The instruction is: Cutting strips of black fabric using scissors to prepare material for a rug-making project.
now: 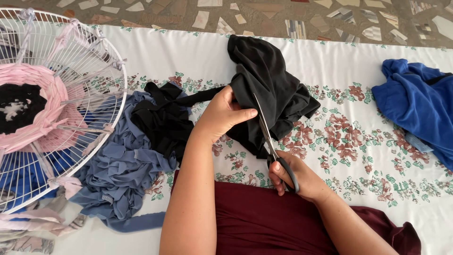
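Floral sheet on the floor: left hand (222, 118) pinches crumpled black jersey fabric (269, 89), right hand (295, 179) grips grey-handled steel scissors (271, 141); thumb sits close to the blades, could get nicked.

This looks like a home craft corner set up on the floor, for a white floral sheet (358, 141) is spread over broken-tile mosaic flooring (292, 19), with a white wire frame (61, 94) woven with fabric strips at the sheet's left edge and heaps of cut cloth (122, 165) lying on it.
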